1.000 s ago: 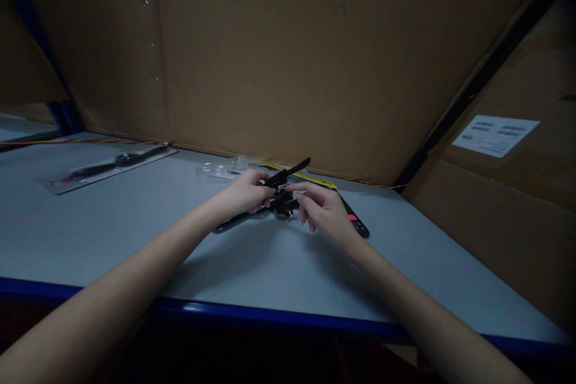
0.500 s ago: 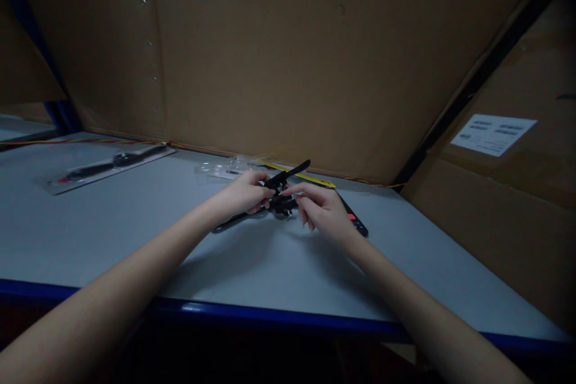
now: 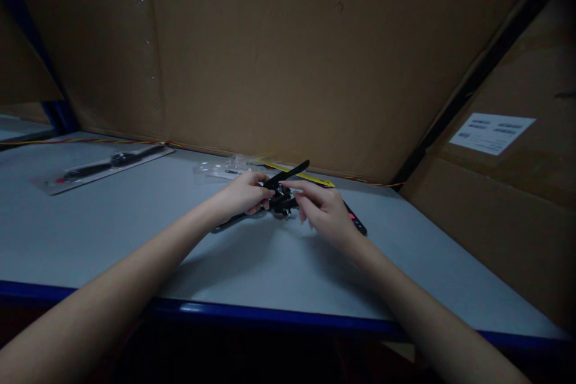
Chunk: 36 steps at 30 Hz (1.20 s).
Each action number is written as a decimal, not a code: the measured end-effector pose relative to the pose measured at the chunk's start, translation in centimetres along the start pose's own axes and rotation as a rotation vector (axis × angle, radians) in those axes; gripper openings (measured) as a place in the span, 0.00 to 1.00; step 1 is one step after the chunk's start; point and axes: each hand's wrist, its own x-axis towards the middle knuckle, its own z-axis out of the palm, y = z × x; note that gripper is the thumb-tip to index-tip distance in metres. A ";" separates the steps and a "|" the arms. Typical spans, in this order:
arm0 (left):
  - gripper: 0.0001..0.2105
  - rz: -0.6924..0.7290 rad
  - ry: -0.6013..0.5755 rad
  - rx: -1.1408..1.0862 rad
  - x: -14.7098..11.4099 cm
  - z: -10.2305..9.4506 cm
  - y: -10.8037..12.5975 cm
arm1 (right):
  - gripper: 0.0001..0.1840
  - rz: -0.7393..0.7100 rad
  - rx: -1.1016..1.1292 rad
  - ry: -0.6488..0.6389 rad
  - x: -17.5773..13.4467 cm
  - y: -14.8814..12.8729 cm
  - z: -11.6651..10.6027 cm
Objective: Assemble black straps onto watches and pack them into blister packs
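Observation:
My left hand [image 3: 249,194] is closed around a black item [image 3: 288,174] with long strap-like arms and shiny metal parts near its middle. One black arm slants up to the right, above both hands. My right hand [image 3: 321,207] is on the item's other side; its index finger reaches out to the base of that arm, and the remaining fingers are loosely bent. Behind the right hand a flat black piece [image 3: 359,224] with a red patch and light dots shows in part. The item's exact kind is too dark and covered to make out.
Clear plastic packaging [image 3: 227,166] and a yellow-edged strip [image 3: 315,178] lie behind the hands. On the left is a packaged black item [image 3: 112,163]. Cardboard walls [image 3: 292,60] close off the back and right of the table [image 3: 112,240]; thin wires [image 3: 90,140] run along the back.
My right index finger has lifted slightly and straightened towards the raised black arm. The left hand keeps its hold, and the view has shifted a little.

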 end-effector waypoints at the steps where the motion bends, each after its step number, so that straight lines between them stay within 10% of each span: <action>1: 0.06 0.004 -0.004 0.000 0.1 0.0 -0.1 | 0.19 0.005 0.049 -0.032 0.0 -0.1 0.0; 19: 0.05 -0.007 -0.018 -0.031 0.1 0.0 -0.1 | 0.17 -0.085 -0.272 0.035 0.0 0.5 -0.3; 36: 0.02 -0.048 -0.096 -0.133 0.2 0.4 -0.5 | 0.06 -0.241 -0.033 -0.068 0.3 0.2 0.4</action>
